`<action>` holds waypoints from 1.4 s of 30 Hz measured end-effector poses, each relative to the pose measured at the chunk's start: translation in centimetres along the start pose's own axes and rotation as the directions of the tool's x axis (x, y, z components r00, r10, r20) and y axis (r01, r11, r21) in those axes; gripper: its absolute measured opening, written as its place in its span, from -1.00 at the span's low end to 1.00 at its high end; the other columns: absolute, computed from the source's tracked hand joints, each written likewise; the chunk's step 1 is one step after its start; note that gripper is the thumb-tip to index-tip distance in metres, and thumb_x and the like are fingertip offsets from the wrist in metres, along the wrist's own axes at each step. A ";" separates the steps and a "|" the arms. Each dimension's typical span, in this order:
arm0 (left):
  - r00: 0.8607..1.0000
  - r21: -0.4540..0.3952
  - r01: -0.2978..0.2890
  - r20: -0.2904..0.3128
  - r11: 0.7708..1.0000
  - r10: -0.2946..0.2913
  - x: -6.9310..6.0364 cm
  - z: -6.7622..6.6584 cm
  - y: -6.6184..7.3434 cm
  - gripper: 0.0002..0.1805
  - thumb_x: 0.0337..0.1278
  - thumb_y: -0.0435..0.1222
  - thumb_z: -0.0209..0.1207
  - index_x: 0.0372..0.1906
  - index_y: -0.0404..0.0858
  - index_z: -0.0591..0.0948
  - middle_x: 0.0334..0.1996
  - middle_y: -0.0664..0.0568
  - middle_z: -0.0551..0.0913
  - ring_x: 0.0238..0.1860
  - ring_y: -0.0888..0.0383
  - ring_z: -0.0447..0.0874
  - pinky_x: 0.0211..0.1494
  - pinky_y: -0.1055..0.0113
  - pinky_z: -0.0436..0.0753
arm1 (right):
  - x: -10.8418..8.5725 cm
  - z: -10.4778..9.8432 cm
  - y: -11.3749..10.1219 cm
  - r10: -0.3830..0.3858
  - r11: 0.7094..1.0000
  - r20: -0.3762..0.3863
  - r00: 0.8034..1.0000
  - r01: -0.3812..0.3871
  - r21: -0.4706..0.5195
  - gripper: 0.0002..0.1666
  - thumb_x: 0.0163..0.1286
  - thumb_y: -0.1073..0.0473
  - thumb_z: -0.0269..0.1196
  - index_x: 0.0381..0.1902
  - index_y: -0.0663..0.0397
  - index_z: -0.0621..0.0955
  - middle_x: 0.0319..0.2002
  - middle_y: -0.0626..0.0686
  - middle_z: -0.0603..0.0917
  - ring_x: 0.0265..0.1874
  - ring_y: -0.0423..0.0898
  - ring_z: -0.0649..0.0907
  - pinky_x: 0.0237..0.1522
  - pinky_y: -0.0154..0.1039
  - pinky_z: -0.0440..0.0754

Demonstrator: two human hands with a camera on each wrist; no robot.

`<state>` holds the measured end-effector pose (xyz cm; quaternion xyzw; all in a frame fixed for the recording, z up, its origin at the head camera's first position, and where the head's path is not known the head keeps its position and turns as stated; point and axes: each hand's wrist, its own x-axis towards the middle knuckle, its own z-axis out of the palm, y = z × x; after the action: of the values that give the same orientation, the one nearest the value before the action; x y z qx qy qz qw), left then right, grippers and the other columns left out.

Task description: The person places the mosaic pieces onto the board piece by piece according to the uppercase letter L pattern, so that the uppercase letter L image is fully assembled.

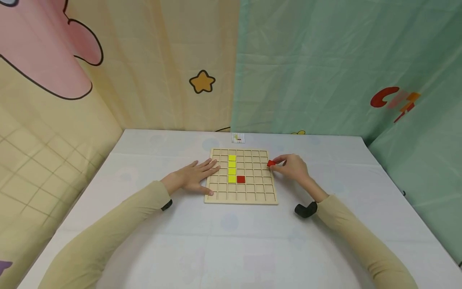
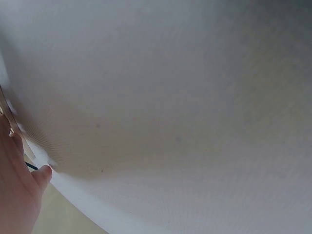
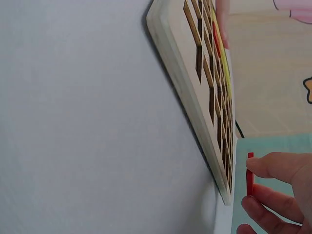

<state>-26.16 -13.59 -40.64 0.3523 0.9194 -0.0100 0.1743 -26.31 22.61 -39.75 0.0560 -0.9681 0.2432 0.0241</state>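
Observation:
A wooden grid board [image 1: 220, 196] lies on the table, its shallow square cells in rows. Several yellow tiles [image 1: 232, 164] form a column in it, and one red tile [image 1: 240, 179] sits beside the lowest of them. My left hand [image 1: 193, 176] rests with spread fingers on the board's left edge. At the right edge, my right hand [image 1: 293, 167] pinches another red tile [image 1: 271, 163] between thumb and fingers. The right wrist view shows that held tile [image 3: 250, 174] edge-on, apart from the board [image 3: 170, 63]. Only part of the left hand [image 2: 22, 180] shows in the left wrist view.
Behind the board lies a small card [image 1: 238, 138] printed with a coloured grid pattern. A white cloth covers the table [image 1: 223, 241]. Printed curtains [image 1: 306, 68] hang along the back and sides. Black wrist-worn devices [image 1: 306, 210] show near both sleeve cuffs.

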 end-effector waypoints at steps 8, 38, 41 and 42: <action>1.000 0.007 -0.001 -0.002 1.000 0.001 0.2 0.3 -0.2 0.06 0.09 0.40 -0.05 0.55 0.01 -0.18 0.57 0.05 -0.34 0.57 0.04 -0.42 0.53 -0.17 -0.17 | -0.3 0.7 -2.1 -0.058 0.998 0.013 0.998 0.058 0.002 -0.57 0.13 -0.11 0.39 -0.11 0.01 0.74 -0.24 0.02 0.77 -0.44 -0.10 0.56 -0.58 -0.35 0.38; 1.000 0.009 0.003 0.010 1.000 -0.003 0.2 0.3 -0.3 0.06 0.09 0.40 -0.06 0.55 0.05 -0.21 0.56 0.08 -0.36 0.57 0.06 -0.44 0.53 -0.16 -0.17 | -1.8 3.1 -5.1 -0.260 0.966 0.157 0.953 0.257 0.042 -0.68 0.13 0.03 0.44 -0.18 0.04 0.75 -0.26 -0.01 0.78 -0.58 -0.23 0.47 -0.56 -0.38 0.37; 1.000 0.010 0.009 0.021 1.000 -0.009 0.3 0.2 -0.2 0.06 0.10 0.40 -0.07 0.55 0.04 -0.22 0.56 0.07 -0.37 0.57 0.06 -0.45 0.53 -0.17 -0.17 | -1.7 3.1 -5.1 -0.276 0.961 0.163 0.947 0.272 0.049 -0.69 0.12 0.04 0.44 -0.18 0.04 0.75 -0.25 0.00 0.78 -0.57 -0.24 0.48 -0.53 -0.38 0.38; 1.000 0.012 0.010 0.022 1.000 -0.010 0.3 0.2 -0.2 0.06 0.09 0.40 -0.07 0.55 0.05 -0.23 0.56 0.08 -0.38 0.57 0.06 -0.45 0.53 -0.16 -0.17 | -1.7 3.1 -5.1 -0.280 0.960 0.163 0.946 0.276 0.049 -0.69 0.12 0.05 0.44 -0.19 0.04 0.75 -0.26 -0.01 0.78 -0.57 -0.24 0.48 -0.53 -0.38 0.39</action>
<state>-26.41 -13.57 -40.94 0.3485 0.9192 -0.0203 0.1822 -24.05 16.86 -40.23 0.2125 -0.9458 0.2442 -0.0247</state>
